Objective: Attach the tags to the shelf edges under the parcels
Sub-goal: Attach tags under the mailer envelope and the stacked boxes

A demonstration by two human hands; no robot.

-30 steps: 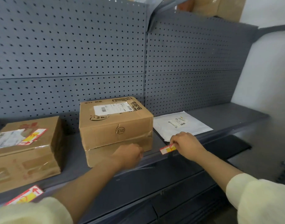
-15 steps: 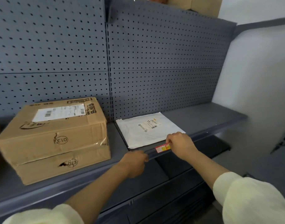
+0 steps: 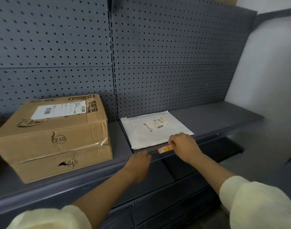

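Alignment matters most here: the right hand [image 3: 182, 146] pinches the red-and-yellow tag [image 3: 165, 149] by its right end, against the shelf edge [image 3: 212, 138] just under the white mailer [image 3: 151, 131]. Best, I judge, to seat one end first and smooth along its length, so it sits level below the parcel. The left hand [image 3: 139, 164] rests curled against the same edge, left of the tag (whether it grips the edge, I cannot tell). Readable writing: "013", circled, twice on the cardboard box [image 3: 55, 139]; the shipping labels' print is too small.
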